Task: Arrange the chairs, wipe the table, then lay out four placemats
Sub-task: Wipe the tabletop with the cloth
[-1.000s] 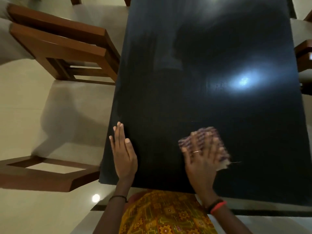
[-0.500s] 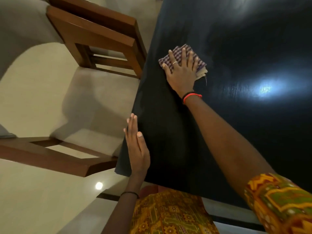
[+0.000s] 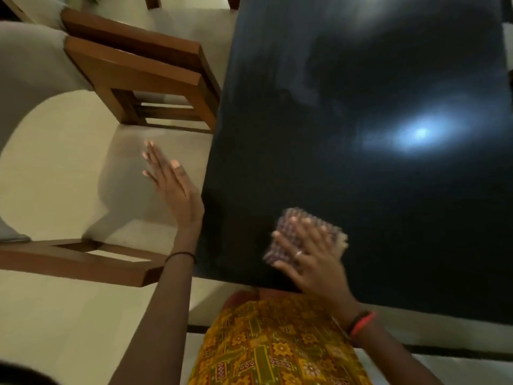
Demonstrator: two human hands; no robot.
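Observation:
A glossy black table fills the right half of the view. My right hand presses flat, fingers spread, on a folded checked cloth near the table's near left corner; both are motion-blurred. My left hand hovers flat with straight fingers just left of the table's left edge, off the tabletop and holding nothing. A wooden chair stands against the table's left side further back. Part of another wooden chair shows at the lower left. No placemats are in view.
Pale tiled floor lies left of the table between the two chairs. A bright lamp reflection glares on the tabletop. My patterned yellow garment is against the table's near edge.
My right hand has dragged the cloth back from the far left edge to the near corner. My left hand has lifted off the table's edge and moved left.

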